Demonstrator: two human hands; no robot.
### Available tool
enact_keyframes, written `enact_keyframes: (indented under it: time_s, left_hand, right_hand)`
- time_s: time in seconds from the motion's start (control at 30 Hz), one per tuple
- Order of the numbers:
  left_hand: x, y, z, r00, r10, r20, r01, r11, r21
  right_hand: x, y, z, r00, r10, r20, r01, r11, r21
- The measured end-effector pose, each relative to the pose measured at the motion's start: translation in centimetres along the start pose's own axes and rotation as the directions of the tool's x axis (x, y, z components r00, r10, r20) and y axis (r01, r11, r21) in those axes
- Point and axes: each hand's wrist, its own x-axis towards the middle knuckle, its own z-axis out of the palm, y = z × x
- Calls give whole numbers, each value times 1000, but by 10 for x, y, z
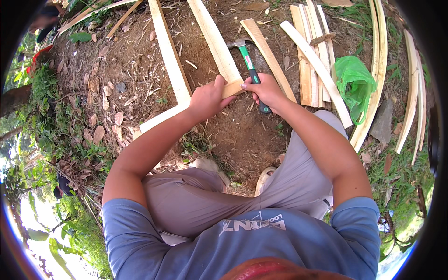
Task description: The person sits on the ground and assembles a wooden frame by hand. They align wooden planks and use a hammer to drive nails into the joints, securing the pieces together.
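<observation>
My left hand [209, 97] is closed on a short wooden block [233, 87] at the near end of a long pale plank [213, 39]. In my right hand [267, 92] is a claw hammer [247, 57] with a green and black handle, its head pointing away from me. My right thumb reaches to the block's right end. Left of these lies another long plank [170, 51], and a crosspiece [164, 116] meets its near end at an angle. Whether a nail is between my fingers cannot be seen.
Right of the hammer lies a rough strip [268, 56], then a stack of wooden slats [305, 60] with one slanting across. A green plastic bag [354, 84] sits beside them, near long strips [377, 60] and a grey stone [382, 122]. Dry leaves [99, 134] litter the soil leftward.
</observation>
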Motion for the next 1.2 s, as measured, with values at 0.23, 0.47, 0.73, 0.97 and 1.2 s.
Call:
enact_keyframes:
  time_s: [0.23,0.47,0.73,0.97,1.2]
  left_hand:
    - [0,2,-2,999,-20,45,20,1000,4]
    - [1,2,-3,998,-31,47,31,1000,1]
    - [3,1,-2,999,-25,39,25,1000,2]
    - [3,2,-3,998,-27,51,26,1000,13]
    - [3,-1,-2,998,-22,59,20,999,35]
  right_hand:
    - [2,4,0,1000,8,12,-9,999,32]
    - [1,2,0,1000,-1,1,1,1000,7]
    - [2,2,-1,1000,-9,6,9,1000,17]
    - [3,3,-1,1000,1,11,-1,1000,14]
    - [4,4,-1,1000,3,28,-4,1000,4]
